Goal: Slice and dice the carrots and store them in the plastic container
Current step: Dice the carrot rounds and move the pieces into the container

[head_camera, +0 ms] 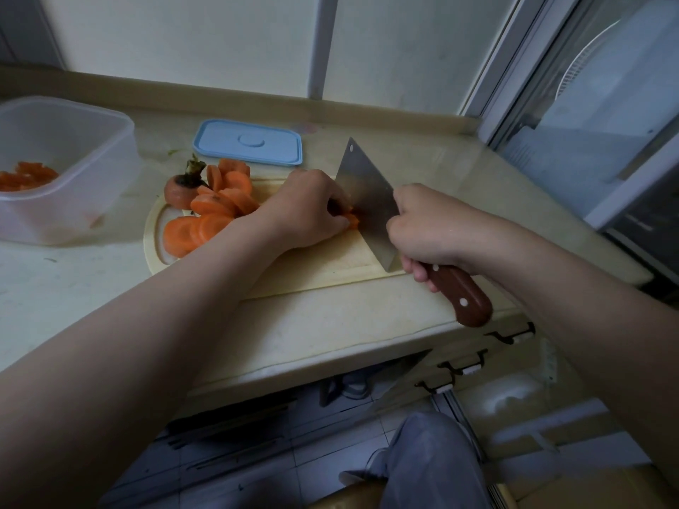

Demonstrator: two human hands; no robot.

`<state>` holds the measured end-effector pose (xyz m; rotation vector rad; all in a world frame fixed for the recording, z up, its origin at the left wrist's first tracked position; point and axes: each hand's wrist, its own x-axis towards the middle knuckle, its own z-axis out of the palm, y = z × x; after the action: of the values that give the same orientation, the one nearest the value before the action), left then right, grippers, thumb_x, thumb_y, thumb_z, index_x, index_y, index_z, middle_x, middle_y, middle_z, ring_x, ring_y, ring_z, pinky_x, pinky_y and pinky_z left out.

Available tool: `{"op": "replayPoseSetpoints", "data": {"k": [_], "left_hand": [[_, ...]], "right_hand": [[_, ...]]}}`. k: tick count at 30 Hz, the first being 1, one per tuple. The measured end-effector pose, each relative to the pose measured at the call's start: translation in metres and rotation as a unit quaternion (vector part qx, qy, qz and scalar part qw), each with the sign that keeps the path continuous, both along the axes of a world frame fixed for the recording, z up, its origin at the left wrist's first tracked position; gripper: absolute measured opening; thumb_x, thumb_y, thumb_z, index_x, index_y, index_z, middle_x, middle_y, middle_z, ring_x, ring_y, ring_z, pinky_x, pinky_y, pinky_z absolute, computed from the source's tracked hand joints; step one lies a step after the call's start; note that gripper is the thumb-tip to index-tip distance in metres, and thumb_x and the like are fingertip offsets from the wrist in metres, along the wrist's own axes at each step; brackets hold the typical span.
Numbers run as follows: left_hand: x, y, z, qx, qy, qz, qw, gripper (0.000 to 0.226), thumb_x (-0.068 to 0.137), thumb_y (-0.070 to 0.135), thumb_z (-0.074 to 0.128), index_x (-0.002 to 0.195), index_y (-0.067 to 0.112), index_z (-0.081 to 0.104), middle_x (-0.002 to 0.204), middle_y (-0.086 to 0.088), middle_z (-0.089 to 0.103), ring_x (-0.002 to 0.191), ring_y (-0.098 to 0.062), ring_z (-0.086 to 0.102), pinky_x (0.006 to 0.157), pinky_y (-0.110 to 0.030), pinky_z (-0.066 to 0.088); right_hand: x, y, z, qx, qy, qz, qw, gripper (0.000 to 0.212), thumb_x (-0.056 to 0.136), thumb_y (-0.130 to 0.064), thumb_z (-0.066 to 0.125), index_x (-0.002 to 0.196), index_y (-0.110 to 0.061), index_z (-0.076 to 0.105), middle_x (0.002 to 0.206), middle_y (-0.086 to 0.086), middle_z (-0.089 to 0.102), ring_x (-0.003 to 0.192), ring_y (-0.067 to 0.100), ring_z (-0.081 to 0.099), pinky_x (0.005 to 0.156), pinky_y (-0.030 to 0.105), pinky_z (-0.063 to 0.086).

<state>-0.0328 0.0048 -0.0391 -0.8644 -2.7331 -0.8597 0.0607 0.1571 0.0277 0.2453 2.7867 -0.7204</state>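
Pins a carrot piece to the cutting board under the curled left hand; grips the cleaver by its handle in the right hand, blade against the carrot.

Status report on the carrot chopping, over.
Left hand pinning carrot piece on cutting board. Right hand gripping cleaver, blade against the piece. Slices piled on board; plastic container open, some carrot inside, lid off. Nothing blocking the cut.

- A pale bench runs along the wall.
- A window stands at right, with a white fan behind its glass.
- Dark hooks hang under the bench's edge.
- A tiled floor lies below.
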Motion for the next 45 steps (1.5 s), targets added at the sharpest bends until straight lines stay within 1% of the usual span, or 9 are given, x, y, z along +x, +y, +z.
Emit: {"op": "replayPoseSetpoints", "data": {"k": [7,11,19,24,30,35,38,41,45], "left_hand": [[0.007,-0.007,-0.002,0.029,0.007,-0.010,1.000,0.029,0.083,0.032,0.076,0.105,0.013,0.076,0.094,-0.003,0.073,0.086,-0.017,0.065,0.083,-0.036,0.054],[0.006,-0.009,-0.003,0.059,-0.014,-0.012,0.998,0.039,0.082,0.026,0.078,0.118,0.013,0.070,0.099,0.002,0.069,0.085,-0.006,0.063,0.076,-0.012,0.050],[0.006,-0.008,-0.003,0.040,0.015,-0.020,0.999,0.021,0.085,0.025,0.075,0.104,0.017,0.077,0.096,0.000,0.072,0.087,-0.012,0.062,0.084,-0.029,0.053],[0.004,-0.007,-0.005,0.042,0.016,-0.020,0.999,0.019,0.085,0.025,0.076,0.103,0.018,0.078,0.098,0.002,0.072,0.088,-0.012,0.061,0.082,-0.025,0.049],[0.003,-0.007,-0.006,0.040,0.014,-0.021,0.999,0.019,0.086,0.024,0.076,0.104,0.018,0.078,0.099,0.002,0.072,0.089,-0.012,0.062,0.083,-0.023,0.048],[0.002,-0.006,-0.006,0.040,0.014,-0.017,0.999,0.019,0.085,0.025,0.077,0.104,0.019,0.079,0.099,0.002,0.073,0.089,-0.011,0.062,0.083,-0.022,0.047],[0.001,-0.006,-0.007,0.040,0.010,-0.013,0.999,0.019,0.085,0.026,0.077,0.103,0.019,0.079,0.099,0.003,0.072,0.090,-0.011,0.062,0.084,-0.024,0.049],[0.001,-0.005,-0.008,0.048,0.009,-0.011,0.999,0.018,0.085,0.025,0.077,0.102,0.019,0.079,0.100,0.002,0.072,0.092,-0.013,0.063,0.088,-0.028,0.051],[0.001,-0.005,-0.007,0.044,0.010,-0.011,0.999,0.017,0.086,0.022,0.076,0.102,0.019,0.079,0.101,0.002,0.073,0.093,-0.013,0.063,0.090,-0.029,0.051]], "right_hand": [[-0.005,0.007,0.000,-0.030,0.036,-0.026,0.999,0.028,0.094,-0.003,0.039,0.119,-0.011,0.050,0.076,0.021,0.068,0.049,0.022,0.061,0.049,0.034,0.054],[-0.002,0.018,0.008,-0.051,0.053,-0.041,0.996,0.033,0.096,-0.003,0.040,0.126,-0.009,0.051,0.070,0.019,0.067,0.045,0.021,0.059,0.048,0.034,0.054],[0.007,0.018,0.012,-0.061,0.040,-0.031,0.997,0.053,0.102,-0.006,0.041,0.154,-0.017,0.036,0.058,0.011,0.066,0.038,0.018,0.057,0.044,0.030,0.051],[0.009,0.014,0.013,-0.058,0.028,-0.029,0.997,0.039,0.102,-0.004,0.040,0.141,-0.006,0.046,0.068,0.018,0.068,0.041,0.021,0.057,0.045,0.032,0.052],[0.007,0.016,0.012,-0.058,0.020,-0.031,0.998,0.046,0.102,-0.005,0.042,0.148,-0.010,0.043,0.065,0.016,0.067,0.038,0.018,0.057,0.042,0.029,0.050],[0.007,0.017,0.016,-0.039,-0.010,-0.043,0.998,0.025,0.101,-0.008,0.045,0.116,0.002,0.062,0.073,0.023,0.070,0.046,0.027,0.060,0.044,0.029,0.050],[0.008,0.014,0.015,-0.041,0.007,-0.034,0.999,0.023,0.101,-0.005,0.042,0.122,-0.002,0.052,0.067,0.019,0.068,0.041,0.023,0.057,0.043,0.029,0.050],[0.009,0.013,0.013,-0.045,0.019,-0.022,0.999,0.039,0.100,-0.002,0.038,0.137,-0.010,0.048,0.059,0.014,0.063,0.034,0.017,0.053,0.039,0.028,0.048],[0.011,0.009,0.013,-0.047,0.016,-0.021,0.999,0.038,0.099,-0.002,0.036,0.135,-0.009,0.048,0.064,0.018,0.062,0.034,0.017,0.052,0.040,0.029,0.048]]}}
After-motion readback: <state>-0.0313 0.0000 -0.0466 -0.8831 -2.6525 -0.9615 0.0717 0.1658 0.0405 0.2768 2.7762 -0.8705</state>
